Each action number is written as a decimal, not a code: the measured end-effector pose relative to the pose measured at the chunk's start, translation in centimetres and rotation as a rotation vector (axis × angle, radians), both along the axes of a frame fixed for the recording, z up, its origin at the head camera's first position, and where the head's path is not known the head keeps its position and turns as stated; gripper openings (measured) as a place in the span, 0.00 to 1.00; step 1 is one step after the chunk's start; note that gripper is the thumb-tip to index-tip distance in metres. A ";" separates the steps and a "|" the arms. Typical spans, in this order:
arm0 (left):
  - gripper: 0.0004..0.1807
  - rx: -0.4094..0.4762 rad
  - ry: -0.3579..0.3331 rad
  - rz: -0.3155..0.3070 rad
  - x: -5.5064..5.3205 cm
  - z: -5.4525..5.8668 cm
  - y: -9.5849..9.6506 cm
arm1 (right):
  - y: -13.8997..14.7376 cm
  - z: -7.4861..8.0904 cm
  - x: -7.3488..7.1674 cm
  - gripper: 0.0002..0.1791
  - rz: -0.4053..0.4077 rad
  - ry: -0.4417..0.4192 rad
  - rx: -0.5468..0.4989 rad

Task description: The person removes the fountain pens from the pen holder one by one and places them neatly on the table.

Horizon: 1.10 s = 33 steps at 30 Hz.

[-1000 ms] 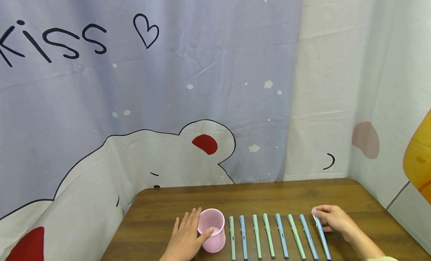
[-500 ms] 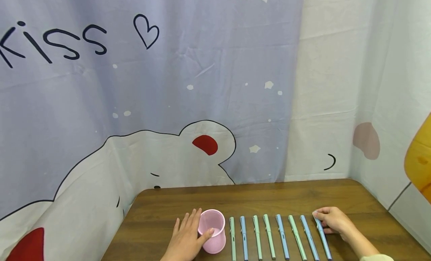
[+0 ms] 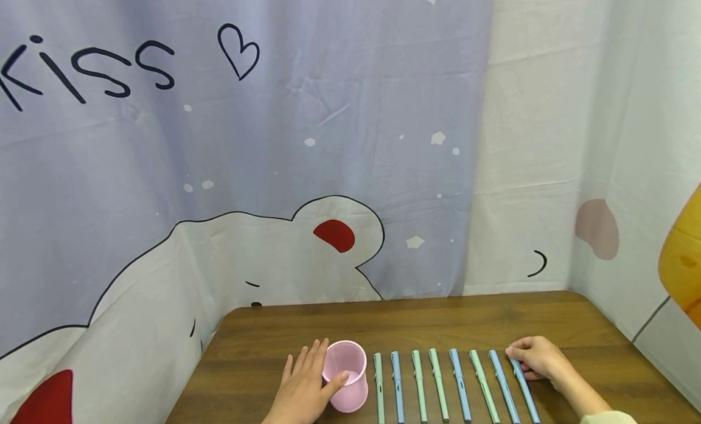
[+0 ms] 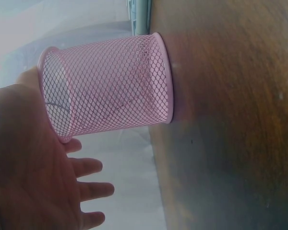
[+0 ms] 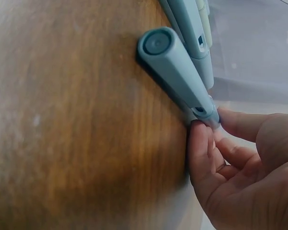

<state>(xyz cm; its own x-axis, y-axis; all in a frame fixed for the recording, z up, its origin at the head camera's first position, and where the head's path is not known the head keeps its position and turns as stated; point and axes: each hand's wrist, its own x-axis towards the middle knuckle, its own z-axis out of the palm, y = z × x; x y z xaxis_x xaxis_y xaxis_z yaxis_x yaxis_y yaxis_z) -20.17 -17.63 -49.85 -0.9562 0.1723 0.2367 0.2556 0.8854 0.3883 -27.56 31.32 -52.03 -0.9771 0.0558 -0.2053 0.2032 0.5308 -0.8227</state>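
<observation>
My left hand lies with extended fingers against the left side of a pink mesh pen holder, its thumb over the rim. The holder stands upright on the table; its mesh wall fills much of the left wrist view. At the right end of a row of pens, my right hand pinches the cap end of a light blue pen between thumb and fingers. In the right wrist view that blue pen points its round barrel end toward the camera, and fingers cover part of the cap.
Several green and blue pens, among them a green pen closest to the holder and a blue pen beside the pinched one, lie side by side on the wooden table. A printed curtain hangs behind and around the table.
The pinched blue pen's cap end has come down toward the table and now lines up with the row, my right hand moving with it. My left hand and the pen holder stay put.
</observation>
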 end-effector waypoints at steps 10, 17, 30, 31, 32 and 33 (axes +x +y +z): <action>0.49 -0.003 0.005 0.002 0.0 0.1 0.0 | 0.0 -0.3 -0.3 0.16 -0.015 0.033 0.021; 0.49 -0.002 0.000 0.002 0.0 0.2 0.1 | 0.0 -0.2 -0.2 0.16 -0.003 0.047 0.026; 0.50 0.056 -0.028 -0.025 -0.2 0.1 0.0 | 1.5 1.6 0.5 0.21 0.067 0.167 0.073; 0.50 0.062 -0.031 -0.028 -0.2 0.1 0.0 | 1.6 1.8 0.7 0.22 0.081 0.188 0.096; 0.50 0.065 -0.032 -0.031 -0.3 0.0 -0.1 | 1.7 2.1 0.9 0.22 0.097 0.218 0.124; 0.50 0.071 -0.031 -0.034 -0.3 0.0 -0.1 | 1.7 2.3 1.1 0.22 0.104 0.254 0.161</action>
<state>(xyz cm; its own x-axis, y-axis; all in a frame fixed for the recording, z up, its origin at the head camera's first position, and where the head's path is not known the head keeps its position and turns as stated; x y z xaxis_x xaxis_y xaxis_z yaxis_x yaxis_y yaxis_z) -20.46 -17.71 -49.83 -0.9572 0.1885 0.2195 0.2717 0.8465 0.4579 -26.49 33.06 -49.78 -0.9981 -0.0354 0.0497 -0.0606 0.6656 -0.7438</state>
